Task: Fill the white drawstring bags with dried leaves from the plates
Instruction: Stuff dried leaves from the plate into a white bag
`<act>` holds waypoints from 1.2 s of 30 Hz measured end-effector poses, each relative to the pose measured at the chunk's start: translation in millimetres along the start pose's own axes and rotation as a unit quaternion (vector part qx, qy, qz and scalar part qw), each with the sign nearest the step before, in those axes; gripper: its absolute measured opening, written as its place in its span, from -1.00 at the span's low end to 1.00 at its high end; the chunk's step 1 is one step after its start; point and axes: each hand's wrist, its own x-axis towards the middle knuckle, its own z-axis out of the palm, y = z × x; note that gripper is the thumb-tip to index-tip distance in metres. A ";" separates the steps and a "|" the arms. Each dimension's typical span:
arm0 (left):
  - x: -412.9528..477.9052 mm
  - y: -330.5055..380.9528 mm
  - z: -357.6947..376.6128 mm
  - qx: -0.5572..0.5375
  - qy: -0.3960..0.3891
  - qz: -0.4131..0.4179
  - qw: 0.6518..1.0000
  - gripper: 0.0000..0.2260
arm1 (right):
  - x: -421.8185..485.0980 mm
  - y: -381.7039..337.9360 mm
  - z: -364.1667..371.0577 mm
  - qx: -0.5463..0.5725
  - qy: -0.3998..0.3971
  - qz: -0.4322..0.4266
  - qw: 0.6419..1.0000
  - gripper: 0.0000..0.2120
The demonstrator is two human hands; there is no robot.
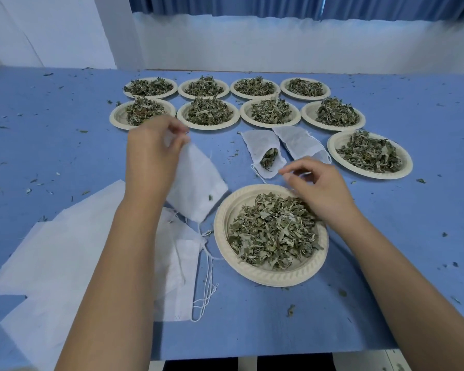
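LEAF PACKING: My left hand [156, 145] pinches the top edge of a white drawstring bag [196, 183] btwn thumb & forefinger. The bag is held up off the blue table [51, 129], its lower corner hanging just beside the near plate [220, 236]. My right hand [319, 188] hovers over that plate's far rim w/ fingers loosely curled; whether they grip a string, can't tell. Dried leaves [273, 231] heap the near plate, leaving a bare strip of rim on its left side. Beyond it lie a part-filled bag [263, 148], leaves showing at its mouth, & a second bag [300, 143] touching it on the right. A single plate [332, 147] of leaves sits right of those. Two rows of four plates [206, 126] run along the back, rims nearly touching. A stack of empty bags [65, 250] spreads at left & passes under my left forearm. Its loose drawstrings [206, 290] trail toward the table's near edge. Open cloth lies far left & far right, dotted w/ leaf crumbs [290, 310]; the gap btwn the stack & the near plate is narrow.
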 end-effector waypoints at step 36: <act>-26.9 44.0 43.8 -0.415 -0.210 -0.089 0.880 -0.89 | 4.4 -9.3 -16.2 0.327 0.105 0.074 0.936 -0.88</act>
